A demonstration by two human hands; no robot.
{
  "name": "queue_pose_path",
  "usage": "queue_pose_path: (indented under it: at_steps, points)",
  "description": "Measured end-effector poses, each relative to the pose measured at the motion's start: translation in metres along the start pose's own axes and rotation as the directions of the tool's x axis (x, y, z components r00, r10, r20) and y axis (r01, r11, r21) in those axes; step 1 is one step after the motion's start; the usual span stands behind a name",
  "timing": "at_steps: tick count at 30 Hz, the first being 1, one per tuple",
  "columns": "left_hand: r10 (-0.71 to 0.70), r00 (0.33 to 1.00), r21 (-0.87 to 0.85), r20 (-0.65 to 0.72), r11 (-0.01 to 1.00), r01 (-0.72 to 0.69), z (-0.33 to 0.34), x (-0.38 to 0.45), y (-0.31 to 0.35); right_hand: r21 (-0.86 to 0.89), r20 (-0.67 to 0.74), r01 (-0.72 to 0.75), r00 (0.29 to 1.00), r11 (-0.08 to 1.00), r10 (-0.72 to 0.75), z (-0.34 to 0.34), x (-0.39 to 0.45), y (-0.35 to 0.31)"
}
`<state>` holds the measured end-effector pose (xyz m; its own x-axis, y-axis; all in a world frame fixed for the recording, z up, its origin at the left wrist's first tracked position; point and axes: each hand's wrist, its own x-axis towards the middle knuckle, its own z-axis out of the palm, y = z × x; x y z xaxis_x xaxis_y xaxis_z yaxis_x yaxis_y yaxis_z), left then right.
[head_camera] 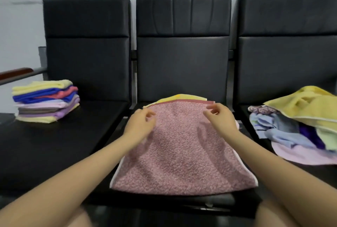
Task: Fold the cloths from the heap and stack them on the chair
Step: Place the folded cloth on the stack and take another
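A pink speckled cloth [182, 150] lies spread flat on the middle chair seat [226, 199], its yellow underside showing along the far edge. My left hand [141, 124] hovers over its far left part with fingers loosely curled and holds nothing. My right hand [221, 119] hangs over the far right corner, fingers loosely curled, apart from the cloth. A stack of folded cloths [46, 101] in yellow, blue, pink and purple sits on the left chair seat [63, 144]. The heap of unfolded cloths [300, 126], topped by a yellow one, lies on the right chair.
Three black padded chairs stand side by side against a grey wall; the backrests [182, 53] rise right behind the seats. A wooden armrest [16, 73] juts out at the far left. My knees show at the bottom edge.
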<state>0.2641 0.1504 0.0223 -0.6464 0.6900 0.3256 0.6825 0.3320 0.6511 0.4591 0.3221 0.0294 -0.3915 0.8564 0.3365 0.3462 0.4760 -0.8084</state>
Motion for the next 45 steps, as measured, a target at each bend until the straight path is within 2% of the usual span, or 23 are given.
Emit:
queue_pose_path:
  at_steps: [3, 6, 9, 12, 15, 17, 20, 22, 26, 28, 30, 33, 35, 38, 40, 43, 45]
  points:
    - [0.096, 0.974, 0.046, 0.203, 0.993, -0.107, -0.004, -0.053, 0.011, 0.017, 0.155, 0.047, 0.987, 0.999, -0.049, 0.0, -0.037, -0.002]
    - [0.139, 0.919, 0.056, 0.37, 0.984, -0.171, -0.014, -0.086, 0.014, -0.065, 0.371, 0.175, 0.918, 0.982, -0.139, -0.007, -0.064, -0.004]
    - [0.203, 0.896, 0.051, 0.395, 0.969, -0.242, -0.015, -0.104, 0.015, -0.056, 0.541, 0.315, 0.807, 0.948, -0.236, -0.021, -0.085, -0.01]
    - [0.253, 0.852, 0.053, 0.458, 0.949, -0.31, -0.005, -0.12, 0.009, -0.106, 0.723, 0.439, 0.65, 0.892, -0.234, -0.027, -0.103, -0.007]
    - [0.323, 0.796, 0.178, 0.511, 0.867, -0.466, 0.009, -0.132, -0.004, -0.154, 0.835, 0.664, 0.484, 0.732, -0.263, -0.023, -0.116, 0.006]
    - [0.398, 0.783, 0.224, 0.477, 0.807, -0.546, 0.014, -0.133, -0.009, -0.155, 0.834, 0.737, 0.455, 0.658, -0.313, -0.019, -0.117, 0.013]
    - [0.489, 0.787, 0.162, 0.377, 0.802, -0.575, 0.019, -0.129, -0.014, -0.102, 0.77, 0.742, 0.48, 0.663, -0.42, -0.018, -0.113, 0.018]
    - [0.521, 0.797, 0.142, 0.305, 0.803, -0.579, 0.021, -0.126, -0.017, -0.11, 0.721, 0.722, 0.531, 0.684, -0.445, -0.02, -0.108, 0.018]
    - [0.582, 0.757, 0.232, 0.297, 0.725, -0.648, 0.026, -0.126, -0.019, -0.158, 0.629, 0.688, 0.623, 0.708, -0.465, -0.022, -0.107, 0.016]
    - [0.594, 0.758, 0.249, 0.27, 0.717, -0.651, 0.025, -0.121, -0.019, -0.157, 0.615, 0.702, 0.62, 0.695, -0.487, -0.022, -0.106, 0.014]
    - [0.582, 0.776, 0.186, 0.242, 0.758, -0.626, 0.017, -0.11, -0.018, -0.154, 0.644, 0.703, 0.605, 0.695, -0.469, -0.022, -0.104, 0.012]
    - [0.615, 0.764, 0.172, 0.196, 0.745, -0.644, 0.003, -0.092, -0.022, -0.296, 0.734, 0.709, 0.598, 0.641, -0.323, -0.023, -0.095, 0.014]
    - [0.621, 0.76, 0.196, 0.191, 0.735, -0.65, -0.006, -0.086, -0.023, -0.333, 0.74, 0.719, 0.6, 0.61, -0.304, -0.027, -0.087, 0.017]
    - [0.642, 0.743, 0.234, 0.187, 0.706, -0.669, -0.016, -0.081, -0.028, -0.312, 0.669, 0.602, 0.689, 0.735, -0.281, -0.045, -0.069, 0.021]
    - [0.641, 0.731, 0.255, 0.232, 0.685, -0.682, -0.024, -0.076, -0.03, -0.299, 0.613, 0.511, 0.75, 0.806, -0.248, -0.062, -0.059, 0.026]
    - [0.535, 0.761, 0.326, 0.368, 0.692, -0.644, -0.038, -0.066, -0.038, -0.311, 0.548, 0.428, 0.81, 0.849, -0.208, -0.081, -0.052, 0.041]
    - [0.451, 0.794, 0.345, 0.407, 0.729, -0.591, -0.048, -0.062, -0.048, -0.232, 0.479, 0.325, 0.859, 0.917, -0.184, -0.089, -0.049, 0.049]
